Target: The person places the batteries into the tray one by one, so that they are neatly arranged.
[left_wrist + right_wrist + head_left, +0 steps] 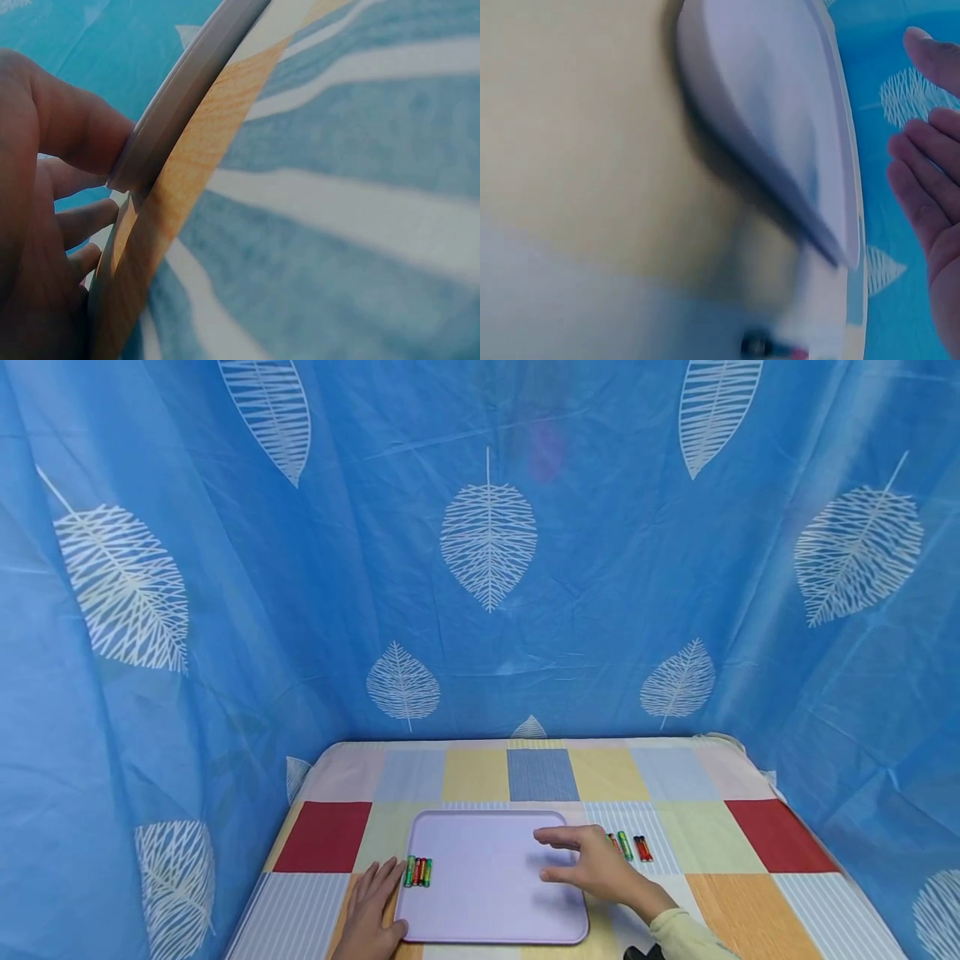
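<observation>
A pale lilac tray (487,902) lies on the table, with a row of several green and red batteries (418,872) upright in line along its left side. My left hand (372,910) rests at the tray's left edge. In the left wrist view, its thumb (90,131) touches the tray rim (176,105). Over the tray's right edge hovers my right hand (600,864), thumb and fingers spread apart and holding nothing. Just beyond it lie a green battery (625,846) and dark-and-red batteries (642,848); another is partly hidden by the hand.
A patchwork cloth (750,902) covers the table. Blue curtains (487,652) with white leaf prints enclose the back and both sides. A small dark object (643,952) shows at the bottom edge, beside the right sleeve (686,935).
</observation>
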A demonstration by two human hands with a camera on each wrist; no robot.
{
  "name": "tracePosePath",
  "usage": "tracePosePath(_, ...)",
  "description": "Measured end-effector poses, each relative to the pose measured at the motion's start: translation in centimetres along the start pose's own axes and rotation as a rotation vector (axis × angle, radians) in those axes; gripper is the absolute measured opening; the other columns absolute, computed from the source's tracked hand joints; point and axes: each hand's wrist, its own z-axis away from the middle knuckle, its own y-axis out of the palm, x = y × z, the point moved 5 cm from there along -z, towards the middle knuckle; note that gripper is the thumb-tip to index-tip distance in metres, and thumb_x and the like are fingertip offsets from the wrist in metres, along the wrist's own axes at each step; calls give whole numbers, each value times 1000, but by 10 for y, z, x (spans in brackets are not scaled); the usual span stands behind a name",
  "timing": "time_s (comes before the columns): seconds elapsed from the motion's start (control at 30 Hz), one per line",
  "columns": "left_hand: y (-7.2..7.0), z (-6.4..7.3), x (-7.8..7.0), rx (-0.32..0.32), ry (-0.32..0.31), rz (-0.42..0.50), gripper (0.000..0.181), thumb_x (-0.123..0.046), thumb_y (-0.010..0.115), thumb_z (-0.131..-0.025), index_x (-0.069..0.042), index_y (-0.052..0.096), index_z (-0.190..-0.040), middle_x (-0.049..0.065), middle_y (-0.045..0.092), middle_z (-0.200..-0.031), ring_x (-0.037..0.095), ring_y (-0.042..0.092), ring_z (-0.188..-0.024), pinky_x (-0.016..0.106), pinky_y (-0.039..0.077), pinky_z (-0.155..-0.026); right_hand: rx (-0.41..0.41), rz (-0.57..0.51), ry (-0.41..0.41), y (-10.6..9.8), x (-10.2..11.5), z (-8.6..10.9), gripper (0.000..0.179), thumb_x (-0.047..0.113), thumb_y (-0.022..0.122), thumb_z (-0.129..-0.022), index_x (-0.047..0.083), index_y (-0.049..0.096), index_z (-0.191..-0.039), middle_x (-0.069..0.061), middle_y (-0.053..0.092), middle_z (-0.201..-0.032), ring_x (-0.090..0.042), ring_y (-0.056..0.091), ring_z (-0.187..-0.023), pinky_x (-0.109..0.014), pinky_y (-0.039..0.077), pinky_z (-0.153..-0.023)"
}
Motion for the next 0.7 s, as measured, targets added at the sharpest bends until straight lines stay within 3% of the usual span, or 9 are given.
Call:
tracePosePath(0.13, 1, -1, -1, -5, -8, -8, 88, -4, 73, -68, 1, 58, -155, 31, 48, -164, 59, 22, -158, 79, 5, -129, 0, 13, 11, -13, -6, 13, 55, 24, 91, -90, 1, 75, -137, -16, 77, -135, -27, 77, -123, -38, 64, -105)
tracePosePath(0.43, 1, -4, 0, 35, -46, -19, 89, -3, 72, -70, -2, 56, -158, 28, 45, -168, 58, 18, -161, 78, 1, -130, 18, -5, 51, -37, -23, 45, 56, 26, 90, -91, 3, 74, -139, -14, 76, -139, -30, 76, -125, -48, 64, -103)
tracePosePath(0.7, 1, -5, 2, 31, -35, -23, 89, -4, 73, -70, -3, 56, -157, 28, 46, -167, 58, 20, -160, 79, 3, -130, 9, 43, 109, -51, -37, 69, 51, 26, 89, -92, 6, 76, -136, -11, 78, -135, -18, 77, -122, -38, 66, -100)
